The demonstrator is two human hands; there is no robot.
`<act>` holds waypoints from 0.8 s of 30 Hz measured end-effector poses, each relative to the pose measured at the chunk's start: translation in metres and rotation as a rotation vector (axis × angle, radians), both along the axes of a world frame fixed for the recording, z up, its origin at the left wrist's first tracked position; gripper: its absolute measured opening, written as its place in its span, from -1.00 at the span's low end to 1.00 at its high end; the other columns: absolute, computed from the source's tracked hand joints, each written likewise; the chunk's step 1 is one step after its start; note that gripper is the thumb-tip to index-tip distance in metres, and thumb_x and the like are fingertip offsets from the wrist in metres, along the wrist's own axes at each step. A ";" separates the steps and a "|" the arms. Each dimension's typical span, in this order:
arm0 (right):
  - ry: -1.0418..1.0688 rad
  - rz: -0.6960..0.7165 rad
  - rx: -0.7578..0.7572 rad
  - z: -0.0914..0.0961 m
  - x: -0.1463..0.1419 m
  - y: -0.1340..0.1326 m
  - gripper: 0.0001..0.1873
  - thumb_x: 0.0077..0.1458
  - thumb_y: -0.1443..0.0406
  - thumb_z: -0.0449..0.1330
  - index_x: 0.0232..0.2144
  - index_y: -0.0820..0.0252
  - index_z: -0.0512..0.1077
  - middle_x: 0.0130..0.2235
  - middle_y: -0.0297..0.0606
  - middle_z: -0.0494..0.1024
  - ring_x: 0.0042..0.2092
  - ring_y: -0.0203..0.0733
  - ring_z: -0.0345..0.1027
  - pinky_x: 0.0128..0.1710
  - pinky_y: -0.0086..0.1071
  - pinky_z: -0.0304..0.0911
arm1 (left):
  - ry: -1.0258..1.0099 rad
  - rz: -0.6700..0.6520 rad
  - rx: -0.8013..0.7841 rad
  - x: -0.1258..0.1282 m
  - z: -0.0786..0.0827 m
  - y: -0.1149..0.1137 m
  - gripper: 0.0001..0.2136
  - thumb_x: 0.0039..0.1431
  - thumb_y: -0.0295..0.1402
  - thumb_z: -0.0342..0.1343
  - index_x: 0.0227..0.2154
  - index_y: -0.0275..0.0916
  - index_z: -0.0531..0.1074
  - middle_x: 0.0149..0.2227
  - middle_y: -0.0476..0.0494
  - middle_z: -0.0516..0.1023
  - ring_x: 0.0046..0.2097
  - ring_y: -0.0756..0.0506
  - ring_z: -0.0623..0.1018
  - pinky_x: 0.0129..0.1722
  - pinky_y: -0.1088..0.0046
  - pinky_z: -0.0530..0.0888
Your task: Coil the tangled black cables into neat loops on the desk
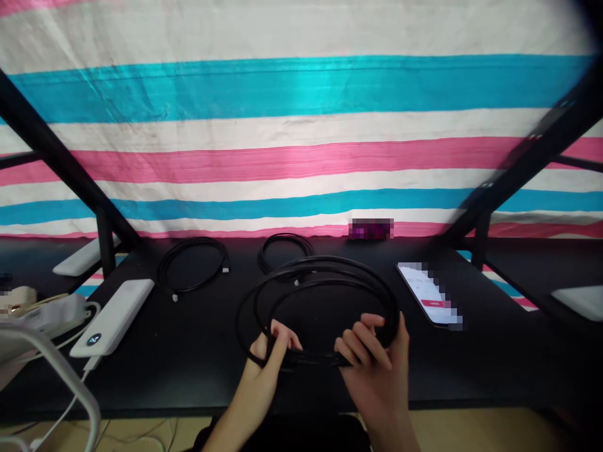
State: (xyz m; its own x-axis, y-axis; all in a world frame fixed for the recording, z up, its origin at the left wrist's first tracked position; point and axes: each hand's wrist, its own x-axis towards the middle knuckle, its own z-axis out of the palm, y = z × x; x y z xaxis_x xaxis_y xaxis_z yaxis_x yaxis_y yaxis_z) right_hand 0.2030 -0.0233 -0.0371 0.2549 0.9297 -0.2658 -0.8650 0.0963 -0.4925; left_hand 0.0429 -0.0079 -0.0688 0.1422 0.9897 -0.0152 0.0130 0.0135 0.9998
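A thick black cable (330, 282) is gathered in several loose loops above the near part of the black table (198, 370). My left hand (273, 351) is closed around the left side of the loops, thumb on top. On the right side, my right hand (372, 348) has its fingers curled round the same cable. Behind the loops lies a thinner coiled black cable (285, 237), partly hidden by them. Another coiled black cable (162, 273) with light-coloured plugs rests to the left.
A white power bank (115, 320) with a plugged-in cord lies left, near a white power strip (59, 314). On the right is a lit phone (424, 292). A blurred dark item (370, 230) stands at the back by the striped sheet (301, 163). Black metal bars (70, 160) slant at both sides.
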 end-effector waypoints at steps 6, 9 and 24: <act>-0.328 0.085 0.006 -0.008 -0.020 0.003 -0.63 -0.12 0.01 0.35 -0.57 0.16 0.40 -0.72 -0.59 -0.03 -0.66 -0.46 -0.26 -0.69 -0.55 -0.11 | -0.382 0.227 -0.251 0.020 -0.010 -0.006 -0.61 0.18 -0.02 0.00 -0.55 -0.24 0.27 -0.56 0.00 0.36 -0.50 0.00 0.37 -0.45 0.50 0.37; -0.694 0.152 0.040 -0.015 -0.032 0.005 -0.74 0.02 0.10 0.29 -0.46 0.17 0.44 -0.66 -0.47 0.28 -0.59 -0.42 0.15 -0.56 -0.55 0.13 | -0.510 0.317 -0.312 0.021 -0.009 -0.009 -0.65 0.15 -0.02 0.05 -0.51 -0.23 0.27 -0.56 0.04 0.34 -0.50 0.02 0.37 -0.44 0.52 0.38; -0.676 0.375 -0.125 -0.027 -0.007 0.005 -0.58 0.10 0.00 0.17 -0.10 0.11 0.35 -0.75 -0.67 0.10 -0.82 -0.38 0.10 -0.82 -0.52 0.19 | -0.431 0.210 -0.159 -0.032 0.014 0.005 -0.71 0.17 -0.17 0.11 -0.54 -0.26 0.30 -0.69 0.12 0.27 -0.62 0.07 0.39 -0.55 0.62 0.33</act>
